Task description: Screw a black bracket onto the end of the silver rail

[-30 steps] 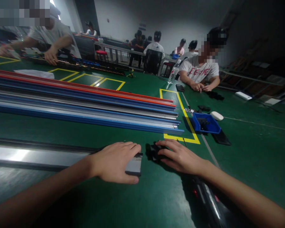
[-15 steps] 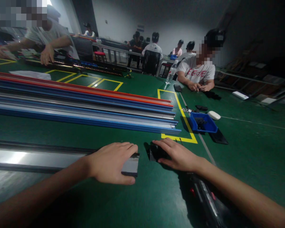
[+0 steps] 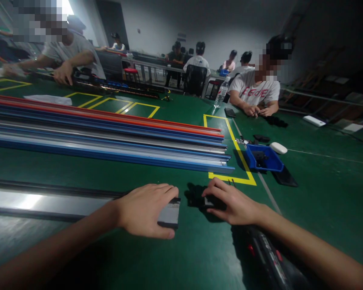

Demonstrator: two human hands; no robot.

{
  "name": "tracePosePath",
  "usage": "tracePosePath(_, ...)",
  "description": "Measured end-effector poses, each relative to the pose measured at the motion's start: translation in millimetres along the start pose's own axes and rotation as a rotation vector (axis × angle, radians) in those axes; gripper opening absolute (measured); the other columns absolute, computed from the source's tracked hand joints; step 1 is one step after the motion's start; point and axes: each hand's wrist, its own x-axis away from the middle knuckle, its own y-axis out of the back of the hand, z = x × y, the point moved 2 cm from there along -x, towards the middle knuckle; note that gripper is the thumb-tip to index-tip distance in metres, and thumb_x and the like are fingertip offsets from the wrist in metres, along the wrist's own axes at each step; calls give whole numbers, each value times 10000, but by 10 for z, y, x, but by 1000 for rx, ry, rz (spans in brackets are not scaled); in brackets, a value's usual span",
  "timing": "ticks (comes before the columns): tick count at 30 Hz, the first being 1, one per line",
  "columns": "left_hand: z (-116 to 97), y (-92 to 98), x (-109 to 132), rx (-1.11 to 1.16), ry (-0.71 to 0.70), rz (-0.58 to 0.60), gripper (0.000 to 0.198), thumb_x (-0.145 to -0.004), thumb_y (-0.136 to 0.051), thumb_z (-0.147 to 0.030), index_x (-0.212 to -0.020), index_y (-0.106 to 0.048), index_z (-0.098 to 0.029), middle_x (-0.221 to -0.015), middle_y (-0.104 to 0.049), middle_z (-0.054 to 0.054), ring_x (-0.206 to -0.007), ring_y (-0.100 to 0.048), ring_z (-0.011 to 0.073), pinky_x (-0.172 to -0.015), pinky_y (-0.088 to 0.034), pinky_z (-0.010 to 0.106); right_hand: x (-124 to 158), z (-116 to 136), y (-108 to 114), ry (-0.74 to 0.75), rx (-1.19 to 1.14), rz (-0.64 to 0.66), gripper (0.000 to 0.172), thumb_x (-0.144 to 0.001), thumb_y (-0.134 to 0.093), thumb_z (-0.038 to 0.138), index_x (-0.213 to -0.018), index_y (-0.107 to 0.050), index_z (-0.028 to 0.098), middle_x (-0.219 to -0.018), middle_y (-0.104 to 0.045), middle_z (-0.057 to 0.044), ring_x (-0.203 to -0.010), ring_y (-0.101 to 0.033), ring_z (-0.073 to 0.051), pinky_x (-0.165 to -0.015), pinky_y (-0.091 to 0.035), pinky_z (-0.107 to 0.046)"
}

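Left hand (image 3: 148, 211) spread wide, clasped across the right end of a silver rail (image 3: 169, 214), thumb by its near edge. Right hand (image 3: 213, 202) curled, thumb and fingers closed on a small black piece (image 3: 211, 203), just off the rail's end, well in from the green table's (image 3: 193, 257) far edge. Piece mostly hidden by fingers; rail's left end cut off. Gap between the two wider than half a second ago.

The right hand (image 3: 236, 203) has shifted toward three o'clock, taking the small black piece (image 3: 214, 202) farther from the silver profile's (image 3: 63, 204) end. Its index finger bends more, and a broader shadow (image 3: 193, 195) shows at the piece's nine o'clock.
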Motion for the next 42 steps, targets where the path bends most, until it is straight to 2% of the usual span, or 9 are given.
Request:
tracePosePath(3,16,-10,-2,0,-6,2,552,-775,-735,-627,-1121,-585,-225,-1139,-683,79,-1008,-655,307,-837,-476,414,-17,88,-10,101,68,63,298,-857,-628,74,-1141,-627,163,-1085,-641,-100,-933,-616,-225,-792,-538,-363)
tracePosePath(6,26,-10,2,4,-17,-3,541,-775,-740,-615,-1110,-574,-224,-1129,-676,74,-1000,-647,304,-833,-474,417,-52,215,-28,243,167,80,221,-880,-539,36,-1037,-629,164,-969,-669,-90,-885,-590,-222,-791,-500,-372)
tracePosePath(12,20,-2,14,9,-32,-7,504,-757,-762,-579,-1059,-565,-226,-1077,-665,54,-962,-634,281,-807,-465,402,-110,449,-72,323,313,137,69,-1006,-584,177,-964,-637,185,-932,-683,-69,-850,-568,-220,-753,-433,-375)
tracePosePath(17,62,-3,-5,-8,-38,-20,488,-766,-752,-558,-1075,-566,-228,-1070,-670,54,-963,-639,282,-813,-464,396,-104,510,-172,378,376,195,194,-1050,-636,334,-917,-645,192,-898,-685,-40,-825,-579,-205,-743,-415,-373)
tracePosePath(21,139,11,-13,7,-41,-39,491,-781,-744,-575,-1090,-570,-236,-1067,-673,44,-955,-641,279,-809,-455,394,-111,567,-189,408,436,178,157,-1032,-660,232,-879,-652,198,-852,-658,-17,-802,-561,-198,-698,-401,-372)
tracePosePath(27,190,-11,-17,-16,-36,-70,513,-776,-742,-596,-1095,-555,-241,-1072,-664,50,-953,-640,285,-804,-455,397,-87,631,-220,544,503,92,231,-1020,-638,147,-793,-627,193,-799,-598,-14,-717,-537,-181,-562,-342,-351)
tracePosePath(35,184,-33,-10,-35,-26,-72,520,-770,-742,-608,-1081,-530,-248,-1047,-652,44,-912,-631,269,-764,-442,384,-117,384,-329,368,364,120,189,-1018,-545,119,-887,-677,153,-861,-637,-63,-696,-539,-168,-609,-446,-314)
tracePosePath(39,158,-33,6,-39,-29,-73,518,-764,-744,-612,-1056,-524,-246,-1028,-648,42,-892,-627,265,-752,-446,386,-29,413,-323,249,300,103,204,-1037,-524,164,-968,-709,114,-960,-683,-117,-790,-603,-195,-676,-511,-324)
tracePosePath(42,127,-25,18,-49,-64,-70,499,-777,-737,-599,-1046,-526,-236,-1032,-651,52,-915,-629,273,-778,-463,399,46,458,-292,210,302,141,222,-1039,-568,249,-930,-715,123,-966,-683,-121,-877,-626,-227,-780,-554,-363)
